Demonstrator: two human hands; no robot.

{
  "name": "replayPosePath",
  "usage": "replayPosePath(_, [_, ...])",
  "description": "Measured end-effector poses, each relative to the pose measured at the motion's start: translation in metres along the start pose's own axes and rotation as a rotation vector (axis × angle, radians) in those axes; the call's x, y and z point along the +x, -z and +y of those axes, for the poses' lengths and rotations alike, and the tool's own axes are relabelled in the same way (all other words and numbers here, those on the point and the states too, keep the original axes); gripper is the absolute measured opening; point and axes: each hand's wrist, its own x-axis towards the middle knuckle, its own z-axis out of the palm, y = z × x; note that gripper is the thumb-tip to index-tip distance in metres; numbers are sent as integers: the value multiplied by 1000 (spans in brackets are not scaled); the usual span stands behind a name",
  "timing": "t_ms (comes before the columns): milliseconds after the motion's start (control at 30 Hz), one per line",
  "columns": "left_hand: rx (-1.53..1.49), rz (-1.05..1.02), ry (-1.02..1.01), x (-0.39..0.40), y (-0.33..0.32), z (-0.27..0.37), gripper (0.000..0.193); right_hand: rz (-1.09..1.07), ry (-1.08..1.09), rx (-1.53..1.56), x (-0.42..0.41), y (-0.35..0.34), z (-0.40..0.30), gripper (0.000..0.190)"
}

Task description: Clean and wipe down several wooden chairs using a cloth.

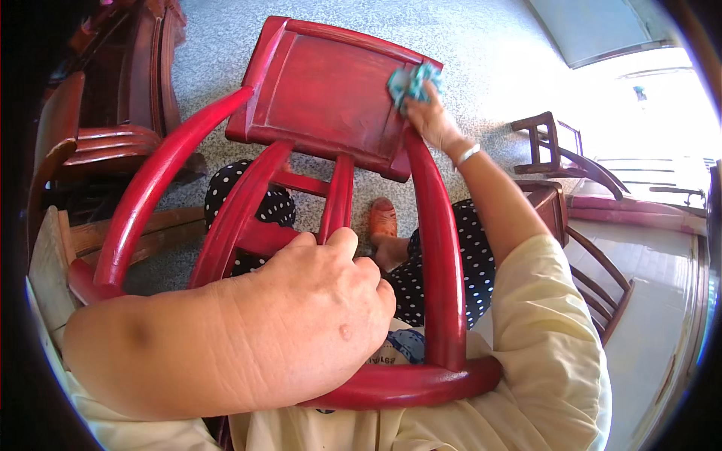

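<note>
A red wooden chair (338, 84) leans with its curved top rail against my torso, its seat facing up ahead of me. My right hand (430, 115) holds a crumpled teal patterned cloth (416, 83) against the seat's far right edge. Across the chair's back lies my left arm, and my left hand (338, 287) is bent over the top part of the chair back, fingers curled. What those fingers grip is hidden under the hand.
Dark wooden furniture (121, 67) stands at the left, beside pale wooden boards (53, 270). On the right are a small brown wooden chair (541, 144) and another brown chair (598, 282). My feet in an orange-brown shoe (383, 217) rest on the speckled floor (214, 51).
</note>
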Motion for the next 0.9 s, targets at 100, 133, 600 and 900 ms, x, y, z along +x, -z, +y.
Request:
replayPosePath(100, [47,40,13,-2,-1,4,33,-93,-19,367,-30,12,-18,25])
replayPosePath(133, [19,49,3,1,-5,-1,33,-82,-36,355,-38,25,-24,25])
replayPosePath(600, [40,-35,50,-4,-2,11,39,-304,87,491,-97,139,-120,20])
replayPosePath(900, [22,-18,12,2,-3,10,42,469,-72,285,45,59,72,42])
